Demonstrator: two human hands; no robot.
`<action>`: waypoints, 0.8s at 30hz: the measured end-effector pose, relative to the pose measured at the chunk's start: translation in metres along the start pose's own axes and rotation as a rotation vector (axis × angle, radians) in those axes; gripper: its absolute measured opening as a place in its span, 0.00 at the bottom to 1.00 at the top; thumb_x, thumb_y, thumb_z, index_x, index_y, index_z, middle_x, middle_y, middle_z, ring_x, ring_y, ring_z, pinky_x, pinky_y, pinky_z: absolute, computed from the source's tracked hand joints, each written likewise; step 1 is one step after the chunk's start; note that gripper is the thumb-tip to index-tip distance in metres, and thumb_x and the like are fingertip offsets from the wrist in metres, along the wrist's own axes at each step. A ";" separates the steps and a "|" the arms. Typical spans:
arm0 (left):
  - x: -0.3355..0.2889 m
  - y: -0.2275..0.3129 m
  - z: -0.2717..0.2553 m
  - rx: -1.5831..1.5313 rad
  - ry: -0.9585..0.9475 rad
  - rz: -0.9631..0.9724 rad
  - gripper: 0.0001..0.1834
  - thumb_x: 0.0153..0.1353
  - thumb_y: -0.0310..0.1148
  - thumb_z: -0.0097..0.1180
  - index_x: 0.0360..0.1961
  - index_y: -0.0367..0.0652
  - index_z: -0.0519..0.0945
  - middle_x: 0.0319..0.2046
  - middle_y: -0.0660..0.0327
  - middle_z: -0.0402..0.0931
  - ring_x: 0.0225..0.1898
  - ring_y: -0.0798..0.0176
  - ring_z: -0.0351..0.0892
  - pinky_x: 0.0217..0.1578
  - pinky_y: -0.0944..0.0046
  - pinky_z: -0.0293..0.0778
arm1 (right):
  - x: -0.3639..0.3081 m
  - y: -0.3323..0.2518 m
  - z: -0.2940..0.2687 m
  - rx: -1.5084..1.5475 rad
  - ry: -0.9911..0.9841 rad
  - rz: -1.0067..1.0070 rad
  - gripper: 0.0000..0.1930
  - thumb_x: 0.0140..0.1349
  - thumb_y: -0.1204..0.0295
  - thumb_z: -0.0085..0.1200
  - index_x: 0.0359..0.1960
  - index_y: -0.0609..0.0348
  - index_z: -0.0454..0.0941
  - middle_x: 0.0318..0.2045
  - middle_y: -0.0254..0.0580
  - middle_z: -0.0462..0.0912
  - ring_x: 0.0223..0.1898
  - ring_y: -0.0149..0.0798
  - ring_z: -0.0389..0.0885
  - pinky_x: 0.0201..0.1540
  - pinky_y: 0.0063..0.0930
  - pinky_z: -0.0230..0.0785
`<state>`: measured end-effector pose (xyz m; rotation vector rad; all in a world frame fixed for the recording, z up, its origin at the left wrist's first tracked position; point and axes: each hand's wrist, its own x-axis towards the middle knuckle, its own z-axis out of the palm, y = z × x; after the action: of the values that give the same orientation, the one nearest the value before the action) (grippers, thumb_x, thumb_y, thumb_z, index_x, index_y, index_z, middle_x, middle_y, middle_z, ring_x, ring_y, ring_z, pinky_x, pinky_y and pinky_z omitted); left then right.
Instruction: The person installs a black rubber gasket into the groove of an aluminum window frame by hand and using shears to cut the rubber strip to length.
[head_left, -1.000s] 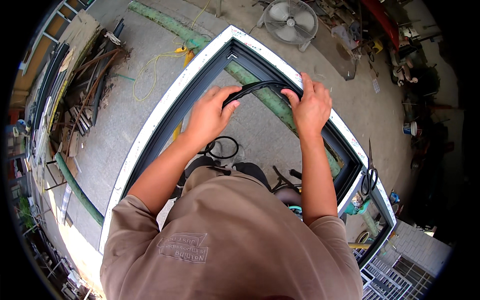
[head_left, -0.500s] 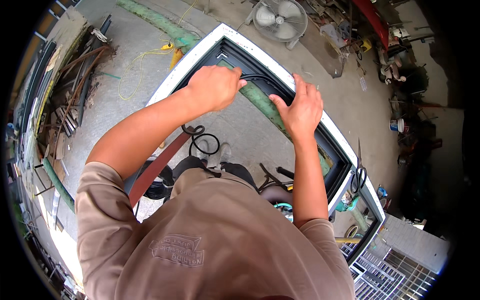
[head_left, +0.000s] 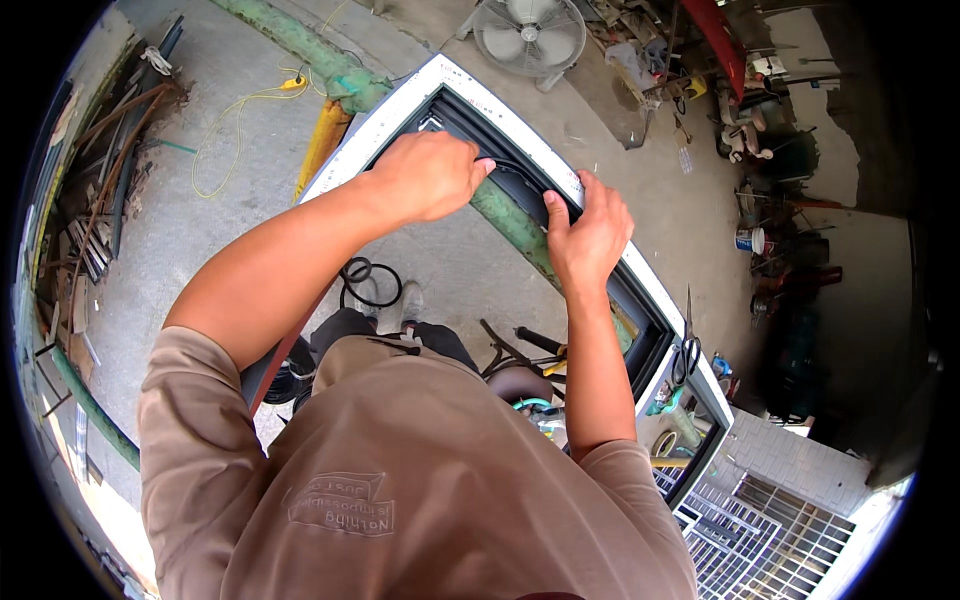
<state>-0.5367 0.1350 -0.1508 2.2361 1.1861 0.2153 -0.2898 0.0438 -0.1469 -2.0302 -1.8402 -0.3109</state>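
A window frame [head_left: 512, 118] with white-covered faces and a dark inner channel lies at a slant in front of me. My left hand [head_left: 425, 178] is closed, pinching a black rubber strip [head_left: 517, 170] between thumb and finger over the frame's far corner. From there the strip curves right along the inner channel. My right hand [head_left: 592, 235] grips the frame's right side, its fingers over the white face and its thumb at the strip on the inner edge. Black-handled scissors [head_left: 687, 352] lie on the frame, nearer to me than my right hand.
A green beam [head_left: 515, 228] runs beneath the frame, with a yellow post [head_left: 325, 145] beside it. Loops of black strip [head_left: 370, 283] hang near my feet. A fan [head_left: 530, 38] stands beyond the frame. Scrap bars [head_left: 95, 225] lie left; metal grilles [head_left: 740, 535] are at lower right.
The view has shifted, so the surroundings sit further left. My right thumb has come up against the strip at the channel; my left hand keeps its pinch near the corner.
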 end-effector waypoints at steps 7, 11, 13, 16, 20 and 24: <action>0.005 0.000 -0.003 -0.045 -0.057 -0.062 0.30 0.85 0.53 0.47 0.47 0.36 0.89 0.44 0.39 0.91 0.51 0.31 0.90 0.56 0.34 0.83 | 0.008 -0.005 0.000 0.058 -0.085 0.075 0.30 0.60 0.50 0.80 0.55 0.56 0.87 0.47 0.48 0.89 0.53 0.56 0.85 0.64 0.51 0.71; 0.007 0.000 0.000 -0.068 -0.073 -0.076 0.30 0.85 0.53 0.47 0.47 0.35 0.90 0.45 0.39 0.91 0.52 0.31 0.90 0.57 0.35 0.83 | 0.007 -0.014 0.005 0.016 -0.021 0.086 0.30 0.59 0.50 0.81 0.54 0.59 0.87 0.46 0.49 0.89 0.52 0.56 0.85 0.64 0.51 0.71; 0.005 -0.002 0.001 -0.063 -0.062 -0.066 0.30 0.85 0.53 0.47 0.47 0.35 0.90 0.45 0.39 0.91 0.52 0.32 0.90 0.57 0.35 0.83 | 0.007 -0.017 0.006 0.000 -0.009 0.089 0.31 0.59 0.50 0.81 0.54 0.60 0.86 0.46 0.50 0.89 0.52 0.57 0.85 0.64 0.52 0.71; 0.003 -0.002 0.001 -0.072 -0.066 -0.076 0.30 0.85 0.53 0.47 0.47 0.35 0.90 0.45 0.38 0.91 0.52 0.32 0.90 0.57 0.35 0.83 | 0.009 -0.020 0.006 0.007 -0.023 0.111 0.31 0.59 0.50 0.81 0.54 0.60 0.86 0.46 0.50 0.89 0.52 0.57 0.85 0.64 0.52 0.71; 0.002 0.001 0.003 -0.101 -0.074 -0.067 0.30 0.85 0.53 0.47 0.47 0.36 0.91 0.46 0.39 0.91 0.52 0.32 0.90 0.57 0.35 0.83 | 0.010 -0.011 0.005 0.035 -0.073 0.099 0.33 0.58 0.49 0.82 0.55 0.60 0.86 0.47 0.50 0.89 0.53 0.58 0.86 0.64 0.53 0.72; 0.004 -0.002 0.006 -0.105 -0.026 -0.067 0.31 0.85 0.52 0.47 0.43 0.34 0.91 0.44 0.38 0.91 0.51 0.31 0.90 0.57 0.35 0.83 | 0.009 -0.016 0.001 0.008 -0.080 0.015 0.36 0.54 0.51 0.84 0.60 0.57 0.85 0.48 0.49 0.89 0.53 0.57 0.86 0.63 0.52 0.73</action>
<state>-0.5333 0.1362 -0.1574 2.0992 1.2062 0.2151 -0.3047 0.0532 -0.1424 -2.0783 -1.8695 -0.2212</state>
